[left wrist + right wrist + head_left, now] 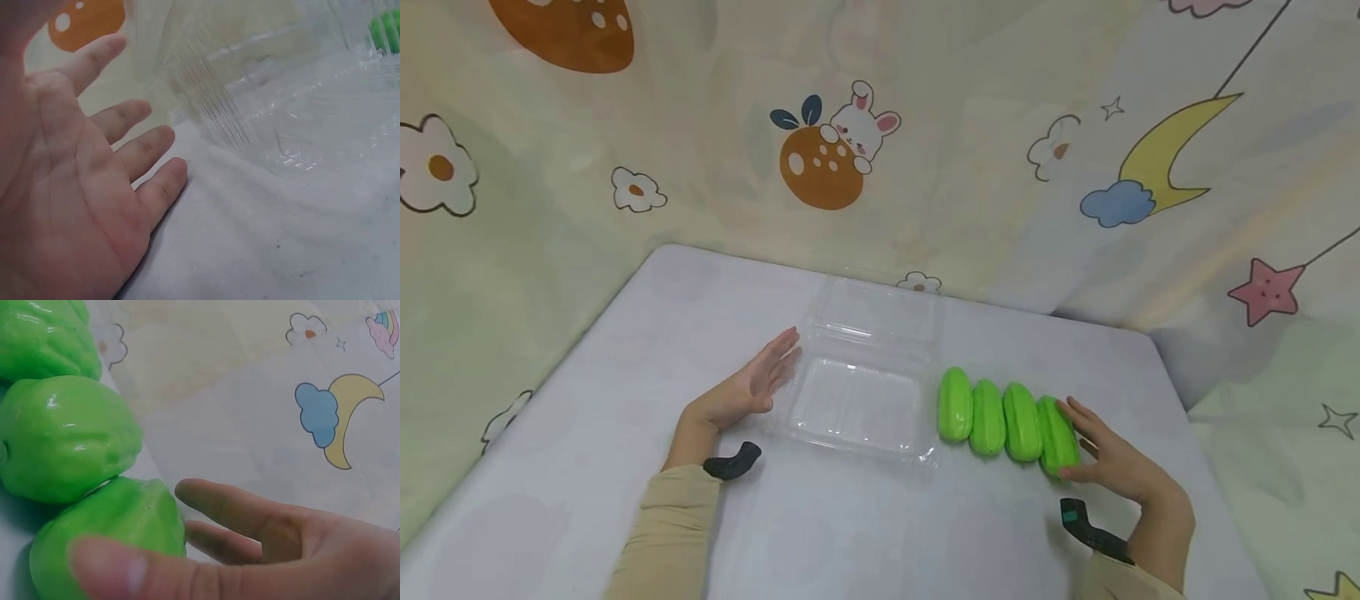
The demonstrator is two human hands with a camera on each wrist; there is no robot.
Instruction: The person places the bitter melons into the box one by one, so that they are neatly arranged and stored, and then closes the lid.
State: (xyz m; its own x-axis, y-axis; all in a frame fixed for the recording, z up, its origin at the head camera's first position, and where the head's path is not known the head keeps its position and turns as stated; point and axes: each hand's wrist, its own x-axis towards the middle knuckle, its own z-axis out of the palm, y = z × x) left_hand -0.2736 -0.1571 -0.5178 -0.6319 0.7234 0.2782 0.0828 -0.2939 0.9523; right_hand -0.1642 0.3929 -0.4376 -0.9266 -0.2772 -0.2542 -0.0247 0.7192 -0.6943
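Note:
A clear plastic clamshell box lies opened on the table, its lid folded back toward the wall. Just left of it my left hand is spread, palm toward the box and holding nothing. In the left wrist view its fingertips stop short of the plastic side. Several glossy green, ridged, cucumber-like vegetables stand side by side in a row right of the box. My right hand spans the rightmost green vegetable, forefinger by its far end and thumb by its near end. The fingers look extended, not curled round it.
The white table has rounded back corners. Behind it hangs a cloth wall printed with flowers, a rabbit and a moon. Black wrist mounts sit on both forearms, the right one close in front of the row.

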